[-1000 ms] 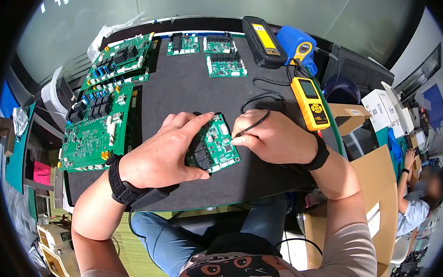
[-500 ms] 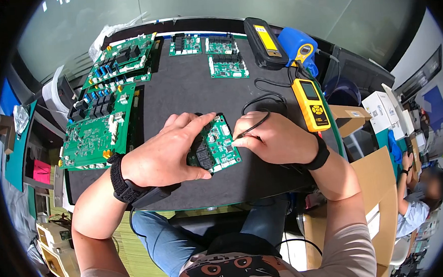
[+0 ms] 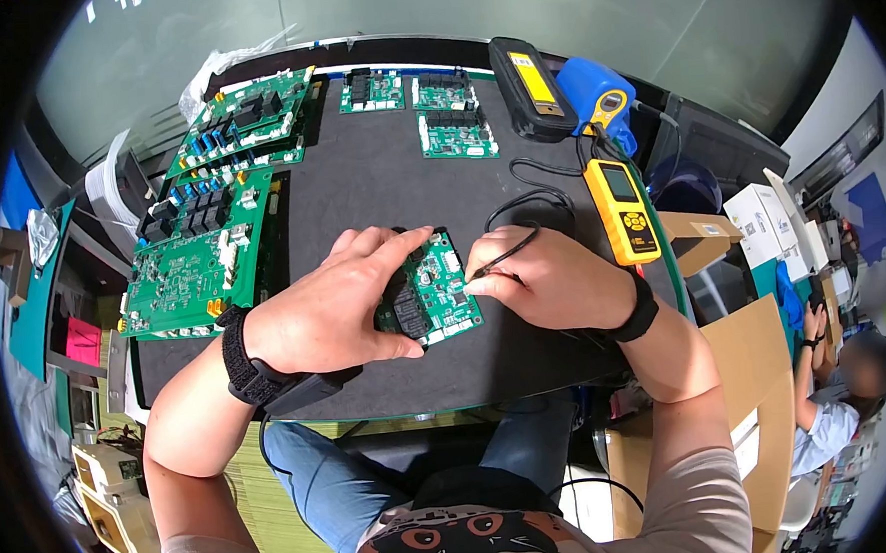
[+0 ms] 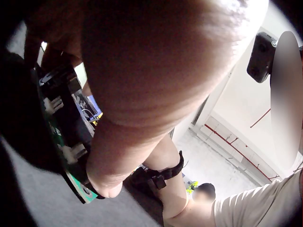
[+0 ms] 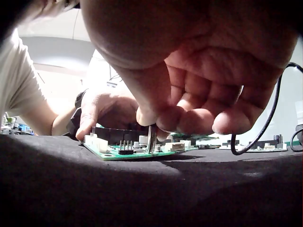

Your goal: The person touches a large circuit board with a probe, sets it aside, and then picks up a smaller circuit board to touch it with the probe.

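On the black mat, a green circuit board (image 3: 444,288) with black relays and white connectors lies between the hands. My left hand (image 3: 319,308) grips it from the left, thumb at the near edge and a finger at the far edge; the palm hides its left part. With thumb and fingertips my right hand (image 3: 553,276) pinches a slim metal-ended probe (image 5: 151,138), upright, its tip right at the board beside a pin header (image 5: 126,148). A black cable (image 3: 507,253) loops over the right hand.
Large green boards (image 3: 196,254) are stacked at left. Smaller boards (image 3: 456,134) lie at the back. Toward the right are a yellow handheld meter (image 3: 621,210), a black case (image 3: 529,92) and a blue and yellow unit (image 3: 599,93). Cardboard (image 3: 750,391) stands beyond the table's right edge.
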`<state>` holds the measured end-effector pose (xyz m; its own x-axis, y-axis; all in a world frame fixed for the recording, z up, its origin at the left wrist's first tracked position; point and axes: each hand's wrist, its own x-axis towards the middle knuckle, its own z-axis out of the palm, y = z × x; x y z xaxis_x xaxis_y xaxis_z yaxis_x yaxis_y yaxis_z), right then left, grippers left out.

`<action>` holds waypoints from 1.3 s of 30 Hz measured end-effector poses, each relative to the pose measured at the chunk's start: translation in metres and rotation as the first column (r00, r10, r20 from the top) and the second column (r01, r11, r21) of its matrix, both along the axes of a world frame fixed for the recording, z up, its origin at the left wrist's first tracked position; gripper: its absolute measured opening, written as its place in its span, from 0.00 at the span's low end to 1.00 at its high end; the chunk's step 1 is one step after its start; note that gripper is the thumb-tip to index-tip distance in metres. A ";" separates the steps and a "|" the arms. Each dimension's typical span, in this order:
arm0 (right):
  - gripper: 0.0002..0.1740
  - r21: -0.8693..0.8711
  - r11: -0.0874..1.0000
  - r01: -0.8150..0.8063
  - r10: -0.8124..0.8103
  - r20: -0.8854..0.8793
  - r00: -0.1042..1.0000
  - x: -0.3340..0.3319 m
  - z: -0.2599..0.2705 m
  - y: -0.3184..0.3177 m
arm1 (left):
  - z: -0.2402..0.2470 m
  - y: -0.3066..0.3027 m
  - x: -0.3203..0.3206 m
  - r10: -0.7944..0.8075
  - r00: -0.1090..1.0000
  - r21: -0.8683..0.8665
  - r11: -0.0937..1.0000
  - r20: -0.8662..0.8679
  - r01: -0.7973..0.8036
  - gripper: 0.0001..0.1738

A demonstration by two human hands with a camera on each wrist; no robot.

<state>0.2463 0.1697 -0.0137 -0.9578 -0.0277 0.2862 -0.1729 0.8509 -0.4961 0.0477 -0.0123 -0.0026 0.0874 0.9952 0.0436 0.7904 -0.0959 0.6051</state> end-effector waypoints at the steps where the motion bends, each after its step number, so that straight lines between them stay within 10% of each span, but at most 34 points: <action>1: 0.06 -0.012 1.000 0.006 -0.006 0.001 1.000 0.000 0.000 -0.001 | 0.000 0.000 0.000 -0.001 1.000 -0.001 1.000 -0.004 0.001 0.62; 39: 0.07 -0.126 0.992 -0.016 0.026 0.078 0.997 -0.001 -0.007 0.007 | 0.007 0.003 0.000 -0.016 1.000 -0.072 0.997 -0.011 0.015 0.62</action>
<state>0.2456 0.1763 -0.0204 -0.9771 -0.0164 0.2123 -0.1459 0.7778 -0.6113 0.0482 -0.0092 0.0044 0.1028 0.9943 -0.0288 0.7963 -0.0649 0.6014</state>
